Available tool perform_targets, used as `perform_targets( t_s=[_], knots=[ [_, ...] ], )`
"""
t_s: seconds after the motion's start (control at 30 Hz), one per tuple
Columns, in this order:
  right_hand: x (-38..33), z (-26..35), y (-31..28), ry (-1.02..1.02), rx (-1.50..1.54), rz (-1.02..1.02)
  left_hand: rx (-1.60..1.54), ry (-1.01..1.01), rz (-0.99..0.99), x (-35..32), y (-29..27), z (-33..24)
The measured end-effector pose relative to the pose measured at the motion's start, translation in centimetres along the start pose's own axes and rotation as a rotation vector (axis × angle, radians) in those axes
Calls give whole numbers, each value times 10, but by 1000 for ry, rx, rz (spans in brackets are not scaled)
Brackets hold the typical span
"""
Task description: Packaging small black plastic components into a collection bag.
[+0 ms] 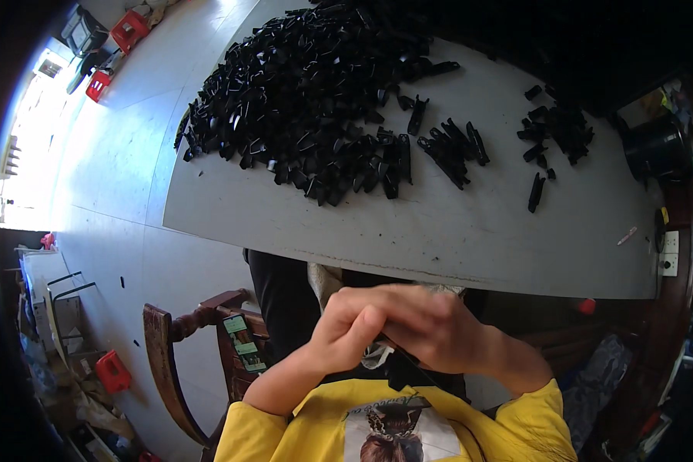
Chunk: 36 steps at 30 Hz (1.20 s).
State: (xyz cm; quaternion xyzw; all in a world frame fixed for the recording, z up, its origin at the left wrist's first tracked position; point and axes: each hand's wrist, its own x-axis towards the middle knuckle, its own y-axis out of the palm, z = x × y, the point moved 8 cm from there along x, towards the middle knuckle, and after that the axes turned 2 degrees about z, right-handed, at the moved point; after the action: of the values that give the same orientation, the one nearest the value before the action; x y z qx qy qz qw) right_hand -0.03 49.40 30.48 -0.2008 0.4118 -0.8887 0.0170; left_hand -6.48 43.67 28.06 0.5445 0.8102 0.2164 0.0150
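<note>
My left hand and my right hand are pressed together in front of my yellow shirt, just off the near edge of the table. Their fingers overlap and look closed; the right ones are slightly blurred. A sliver of something dark shows beneath the palms, but the hands cover most of it, and I cannot tell its kind. Beyond them, a large heap of small black clip-like plastic pieces covers the far left of the table. Several longer black pieces lie loose at the heap's right side.
A smaller cluster of black pieces lies on the right of the table, with one stray piece nearer. A dark round container stands at the right edge. The wooden chair is beside my left arm; a red container sits on the floor.
</note>
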Motion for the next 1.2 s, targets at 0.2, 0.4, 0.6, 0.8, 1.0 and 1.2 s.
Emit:
perform_targets(
  t_s=[0.2, 0.4, 0.6, 0.8, 1.0, 1.2],
  knots=[
    [-9, 15, 18, -18, -18, 128, 63, 91, 90, -1, 12, -12],
    [4, 8, 16, 93, -76, -10, 280, 169, 11, 7, -5, -11],
    [34, -100, -24, 339, -56, -215, 1228, 94, -643, 13, -91, -15],
    [44, -129, -23, 514, -242, -180, 1399, -70, -707, 21, -105, -9],
    [20, -127, -24, 669, -502, -110, 1390, -62, -753, 17, -112, -12],
    [3, -115, -31, 638, -453, -101, 1358, -46, -741, 16, -113, -13]
  ],
)
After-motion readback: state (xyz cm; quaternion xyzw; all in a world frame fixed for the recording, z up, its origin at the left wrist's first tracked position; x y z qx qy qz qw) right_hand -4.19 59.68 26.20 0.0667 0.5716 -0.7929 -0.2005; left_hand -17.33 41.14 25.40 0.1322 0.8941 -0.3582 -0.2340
